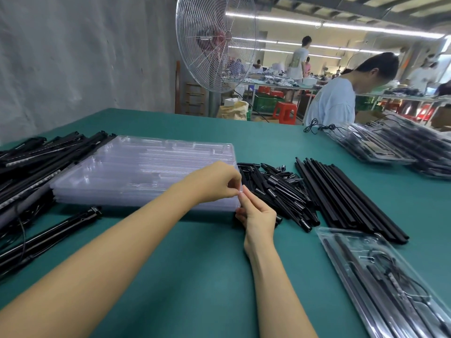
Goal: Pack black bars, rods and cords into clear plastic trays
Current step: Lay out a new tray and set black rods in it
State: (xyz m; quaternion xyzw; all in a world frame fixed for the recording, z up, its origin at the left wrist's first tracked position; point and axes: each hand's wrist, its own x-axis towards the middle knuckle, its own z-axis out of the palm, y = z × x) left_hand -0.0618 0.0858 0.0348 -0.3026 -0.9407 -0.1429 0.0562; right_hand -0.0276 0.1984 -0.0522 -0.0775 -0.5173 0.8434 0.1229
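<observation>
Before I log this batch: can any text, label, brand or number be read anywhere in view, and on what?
No text in this view is readable.
Stack of clear trays: no label or print shows.
Packed tray: no label shows.
Green print on a background person's shirt: too small and blurred to read.
Fan: no badge can be read.
</observation>
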